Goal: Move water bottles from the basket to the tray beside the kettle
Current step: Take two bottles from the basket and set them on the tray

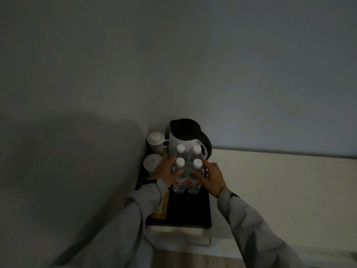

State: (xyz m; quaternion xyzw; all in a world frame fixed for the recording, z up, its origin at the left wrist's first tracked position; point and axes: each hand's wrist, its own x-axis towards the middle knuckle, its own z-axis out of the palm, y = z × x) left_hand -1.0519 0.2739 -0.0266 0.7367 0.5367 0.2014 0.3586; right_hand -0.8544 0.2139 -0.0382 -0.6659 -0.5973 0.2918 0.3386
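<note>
- Porcelain first, at the far left: two lidded cups, one (155,144) behind the other (152,163), stand along the left edge of the tray, beside the wall.
- Next comes the left hand (165,172), its fingers curled round the left side of the front-left bottle (179,176); the thumb lies across the bottle's front, so the hand looks closed on it, though how firmly I cannot tell in this dim light.
- Four water bottles stand upright in a tight two-by-two block on the black tray (190,211); the rear pair (189,151) is just in front of the white kettle (186,138), touching or nearly so.
- The front-right bottle (194,177) is cupped by the right hand (211,176), thumb on its front and fingers spread loosely along its right side, a lighter hold than a full clasp.
- Further right lies only the pale counter (280,180); the basket is not in view.
- Judged from this, the step in hand is the setting down and squaring of the front pair; all visible bottles are already on the tray beside the kettle.
- The next move calls for both hands to let go gently and draw back toward the body without nudging the block, since the bottles stand close and could topple against each other or the cups.
</note>
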